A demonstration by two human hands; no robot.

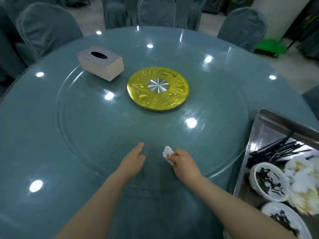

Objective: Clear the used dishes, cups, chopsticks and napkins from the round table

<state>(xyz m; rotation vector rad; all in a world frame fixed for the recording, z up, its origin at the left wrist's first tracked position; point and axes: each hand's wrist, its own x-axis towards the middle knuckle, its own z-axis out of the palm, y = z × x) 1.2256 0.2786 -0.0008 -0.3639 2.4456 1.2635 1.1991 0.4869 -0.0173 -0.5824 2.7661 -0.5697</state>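
Observation:
My right hand (183, 161) pinches a small crumpled white napkin (167, 152) just above the near part of the glass turntable (86, 135). My left hand (133, 158) hovers flat and open beside it, fingers together, holding nothing. At the right edge a steel tray (269, 125) holds several black chopsticks (276, 150), white bowls with dark leftovers (268, 181) and used plates (303, 183). The round table (25, 152) has a blue-green cloth under glass.
A silver tissue box (101, 63) stands on the turntable at the back left. A gold disc with a metal hub (158, 88) marks the centre. Covered chairs (46, 30) ring the far side; a green cart (271, 46) is at the back right.

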